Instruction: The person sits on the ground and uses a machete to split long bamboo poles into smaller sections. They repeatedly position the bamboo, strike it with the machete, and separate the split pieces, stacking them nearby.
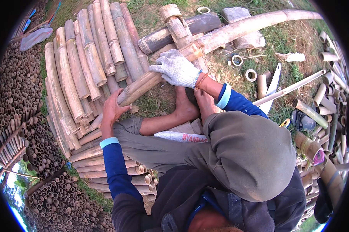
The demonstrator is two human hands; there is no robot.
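A long bamboo pole (236,34) runs slantwise from in front of me up to the far right. Around its near end curls my bare left hand (113,107), fingers on one side and thumb on the other. My right hand (178,69), in a pale knitted glove, grips the pole farther along. Beyond that hand, the pole crosses a notched bamboo piece (178,31), which lies over a thick dark bamboo log (157,40). My bare feet (186,104) are beneath the pole, partly hidden by it and my right arm.
Cut bamboo lengths (90,54) lie in rows at the left. Farther left are stacked bamboo pieces (12,89). At the right are a saw blade (274,83), a thin stick (292,88), bamboo rings (251,75), a grey stone (249,40) and loose bamboo offcuts (312,112).
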